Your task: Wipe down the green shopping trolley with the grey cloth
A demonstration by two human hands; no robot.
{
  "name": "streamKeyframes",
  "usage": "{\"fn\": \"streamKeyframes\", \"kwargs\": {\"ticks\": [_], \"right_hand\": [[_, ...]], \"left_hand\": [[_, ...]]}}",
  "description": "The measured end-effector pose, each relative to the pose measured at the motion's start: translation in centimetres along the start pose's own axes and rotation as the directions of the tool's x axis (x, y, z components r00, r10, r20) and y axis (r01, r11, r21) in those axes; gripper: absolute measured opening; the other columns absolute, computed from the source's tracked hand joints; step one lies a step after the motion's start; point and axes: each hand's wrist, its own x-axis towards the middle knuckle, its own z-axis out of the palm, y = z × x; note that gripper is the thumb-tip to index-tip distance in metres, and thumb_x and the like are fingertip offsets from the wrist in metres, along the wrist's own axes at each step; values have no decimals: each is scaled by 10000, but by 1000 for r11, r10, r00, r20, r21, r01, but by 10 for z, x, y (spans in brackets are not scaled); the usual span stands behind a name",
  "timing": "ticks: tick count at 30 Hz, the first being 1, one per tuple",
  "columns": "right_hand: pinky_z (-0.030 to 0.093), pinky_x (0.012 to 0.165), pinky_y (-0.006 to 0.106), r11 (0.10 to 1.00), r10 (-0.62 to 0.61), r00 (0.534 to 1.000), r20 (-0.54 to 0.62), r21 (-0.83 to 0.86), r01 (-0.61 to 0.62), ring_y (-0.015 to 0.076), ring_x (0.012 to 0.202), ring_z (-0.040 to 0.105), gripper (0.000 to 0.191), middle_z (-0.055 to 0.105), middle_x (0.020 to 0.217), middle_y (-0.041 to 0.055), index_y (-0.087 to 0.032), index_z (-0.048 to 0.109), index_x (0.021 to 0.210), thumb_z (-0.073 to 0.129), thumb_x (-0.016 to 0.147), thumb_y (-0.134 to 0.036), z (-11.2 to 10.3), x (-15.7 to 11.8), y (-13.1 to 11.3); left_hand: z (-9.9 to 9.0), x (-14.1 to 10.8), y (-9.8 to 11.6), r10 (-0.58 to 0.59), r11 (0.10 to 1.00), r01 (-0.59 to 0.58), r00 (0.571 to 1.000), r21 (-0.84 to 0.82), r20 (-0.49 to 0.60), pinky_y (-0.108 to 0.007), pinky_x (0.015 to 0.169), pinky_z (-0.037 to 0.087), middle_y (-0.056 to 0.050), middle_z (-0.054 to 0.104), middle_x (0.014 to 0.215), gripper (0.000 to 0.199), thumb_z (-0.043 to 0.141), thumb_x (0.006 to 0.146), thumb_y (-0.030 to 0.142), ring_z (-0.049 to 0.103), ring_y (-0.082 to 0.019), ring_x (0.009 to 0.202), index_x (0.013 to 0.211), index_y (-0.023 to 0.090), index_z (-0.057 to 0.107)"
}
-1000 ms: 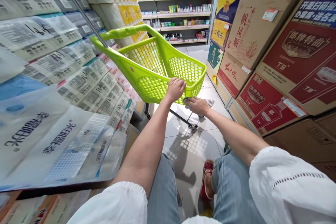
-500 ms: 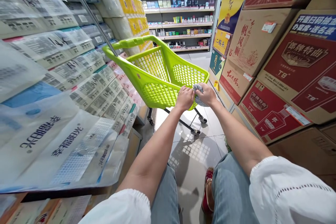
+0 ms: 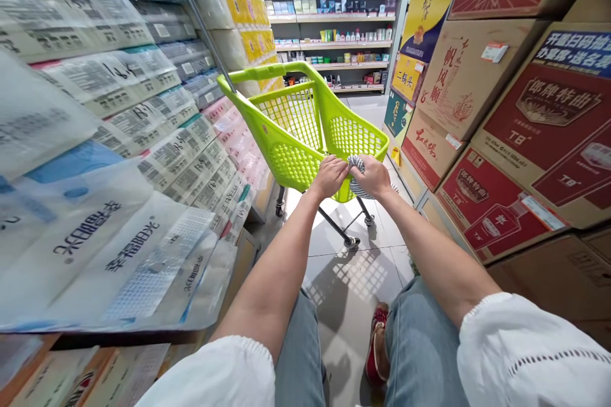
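A bright green plastic shopping cart [image 3: 293,162] stands before me, its near corner within reach and its handle bar pointing away to the left. My left hand [image 3: 330,176] is closed over the cart's near top rim. Close beside it, my right hand [image 3: 373,176] is wrapped round a grey-and-white striped cloth [image 3: 359,188], which lies against the rim at the same corner. Part of the cloth hangs below the right hand. Inside the basket's visible part I see only the lattice walls.
Packs of tissue paper [image 3: 157,241] are piled along the left side. Stacked liquor cartons [image 3: 525,133] line the right. Shelves with small boxes and bottles [image 3: 334,6] stand at the back. The tiled floor [image 3: 351,270] runs between, with the cart's wheels on it.
The cart's handle end has swung to the right in view, away from the tissue packs. Both hands keep their places at the near corner, the left slightly further left.
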Motion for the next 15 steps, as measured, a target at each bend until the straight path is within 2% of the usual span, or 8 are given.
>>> {"fn": "streamKeyframes", "kwargs": {"ticks": [6, 10, 12, 15], "right_hand": [[428, 784, 317, 998, -57, 998, 27, 1, 57, 225, 929, 572, 334, 646, 1030, 67, -208, 590, 1089, 412, 891, -410, 12, -5, -27], [439, 818, 337, 995, -88, 995, 53, -40, 90, 240, 991, 561, 356, 623, 1127, 80, -213, 560, 1177, 424, 897, -386, 17, -6, -39], [446, 822, 348, 994, -84, 995, 55, -72, 88, 249, 1003, 558, 371, 615, 1154, 78, -218, 550, 1199, 433, 893, -393, 14, -5, -31], [452, 839, 370, 994, -4, 1000, 0, -107, 4, 257, 1012, 555, 380, 605, 1186, 75, -222, 546, 1207, 437, 888, -396, 3, -2, -2]], "left_hand": [[-12, -7, -13, -64, 998, 64, 998, 23, 4, -376, 898, 392, -41, 608, 714, 337, 346, 925, 259, 536, -185, 761, 652, 198, 534], [-21, -14, -17, -73, 996, 72, 997, 56, 10, -364, 850, 421, -52, 612, 702, 325, 359, 900, 222, 545, -188, 759, 643, 191, 555], [-26, -16, -19, -60, 996, 59, 998, 60, 18, -360, 838, 427, -58, 620, 711, 351, 343, 919, 243, 554, -189, 770, 655, 187, 567], [-29, -19, -20, -60, 995, 58, 998, 79, 22, -370, 857, 430, -66, 629, 723, 384, 326, 939, 276, 565, -191, 786, 663, 182, 577]]}}
